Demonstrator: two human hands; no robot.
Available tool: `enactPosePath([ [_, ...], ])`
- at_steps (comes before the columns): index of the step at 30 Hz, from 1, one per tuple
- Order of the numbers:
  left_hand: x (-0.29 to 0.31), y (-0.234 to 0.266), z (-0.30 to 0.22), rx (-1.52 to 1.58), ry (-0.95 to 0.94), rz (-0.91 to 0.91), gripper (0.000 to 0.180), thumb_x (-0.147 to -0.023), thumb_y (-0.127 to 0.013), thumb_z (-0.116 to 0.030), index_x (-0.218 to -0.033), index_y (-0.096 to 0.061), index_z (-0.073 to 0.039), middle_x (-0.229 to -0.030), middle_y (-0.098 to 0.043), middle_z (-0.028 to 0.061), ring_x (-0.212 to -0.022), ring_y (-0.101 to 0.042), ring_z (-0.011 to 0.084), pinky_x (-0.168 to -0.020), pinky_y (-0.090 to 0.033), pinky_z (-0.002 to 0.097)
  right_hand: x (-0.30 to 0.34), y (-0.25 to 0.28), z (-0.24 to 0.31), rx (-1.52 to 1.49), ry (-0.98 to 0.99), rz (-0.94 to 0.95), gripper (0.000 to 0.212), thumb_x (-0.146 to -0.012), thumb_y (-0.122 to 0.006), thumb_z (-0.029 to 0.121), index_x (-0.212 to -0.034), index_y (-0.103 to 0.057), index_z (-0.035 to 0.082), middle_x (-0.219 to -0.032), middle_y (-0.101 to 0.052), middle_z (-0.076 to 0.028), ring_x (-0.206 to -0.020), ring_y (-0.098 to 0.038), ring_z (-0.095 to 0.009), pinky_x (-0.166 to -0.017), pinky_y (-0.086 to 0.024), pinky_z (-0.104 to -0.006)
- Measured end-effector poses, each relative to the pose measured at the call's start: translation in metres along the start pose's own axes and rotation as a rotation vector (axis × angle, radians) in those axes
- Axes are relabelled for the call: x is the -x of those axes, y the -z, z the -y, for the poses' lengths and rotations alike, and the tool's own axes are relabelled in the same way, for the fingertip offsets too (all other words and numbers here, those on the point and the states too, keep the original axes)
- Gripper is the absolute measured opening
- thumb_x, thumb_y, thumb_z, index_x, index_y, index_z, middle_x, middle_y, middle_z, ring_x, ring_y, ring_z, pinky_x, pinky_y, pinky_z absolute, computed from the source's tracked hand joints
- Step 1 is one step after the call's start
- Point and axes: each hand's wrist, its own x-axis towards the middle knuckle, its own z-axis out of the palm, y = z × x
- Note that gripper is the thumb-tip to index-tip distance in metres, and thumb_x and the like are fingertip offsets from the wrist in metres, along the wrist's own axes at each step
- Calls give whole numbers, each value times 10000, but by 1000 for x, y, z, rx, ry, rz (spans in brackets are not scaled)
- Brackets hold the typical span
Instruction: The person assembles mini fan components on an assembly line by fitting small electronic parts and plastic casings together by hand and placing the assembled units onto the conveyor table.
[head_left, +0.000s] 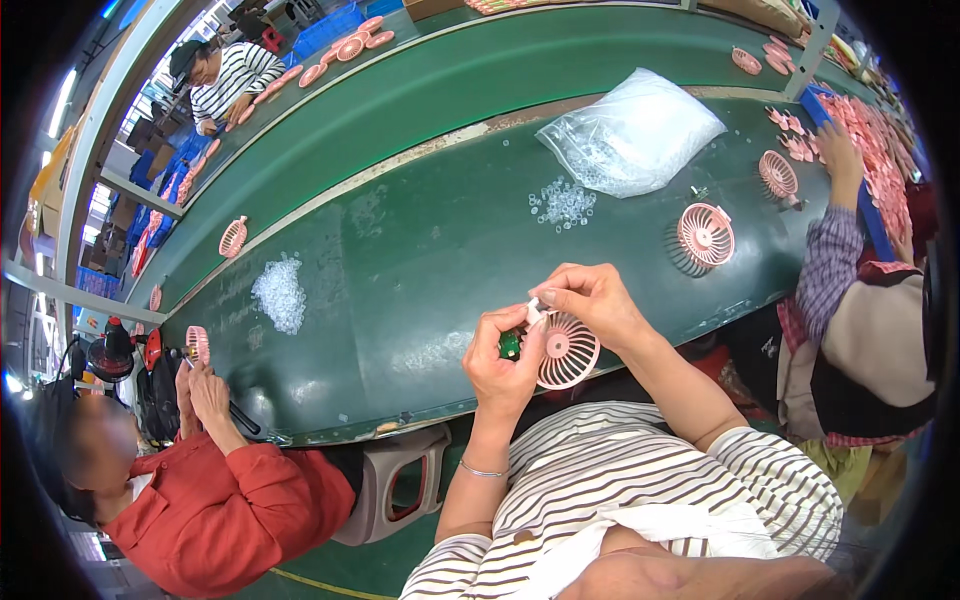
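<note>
Pink plastic fills my view: I see the left hand [503, 357] curled around the body of a small pink fan [567, 349], its grille disc facing me, a green part [510, 344] showing at the fingers. My right hand [590, 297] pinches a small white piece [533, 306] at the fan's upper left edge, so the fan lies just below and between both hands, the left one nearer its body. Farther right on the green table [420, 270] lies a clear plastic bag [632, 132] of small rings, crumpled, and another pink fan [705, 234] stands beside it.
</note>
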Motion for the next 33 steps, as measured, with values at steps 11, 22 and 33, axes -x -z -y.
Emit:
enactPosePath([
  [11, 1, -2, 6, -99, 17, -60, 238, -721, -739, -25, -902, -586, -15, -905, -664, 131, -774, -655, 198, -691, -522, 291, 19, -13, 4, 764, 653, -108, 178, -782, -598, 20, -945, -669, 3, -827, -577, -98, -724, -539, -236, -717, -404, -344],
  [22, 3, -3, 19, 38, 41, -36, 418, -769, -697, -6, -1156, -539, 7, -944, -641, 100, -823, -615, 133, -745, -501, 260, 8, 4, -6, 52, 153, 156, 220, -865, -580, 23, -1065, -669, -6, -993, -562, -67, -894, -525, -125, -775, -441, -243],
  [33, 2, -6, 25, 84, 66, -30, 320, -761, -708, -10, -1057, -591, 16, -950, -642, 93, -829, -615, 133, -747, -502, 263, -9, 7, 3, -54, -206, 54, 118, -842, -640, 46, -919, -665, -39, -831, -660, -75, -733, -615, -105, -672, -510, -232],
])
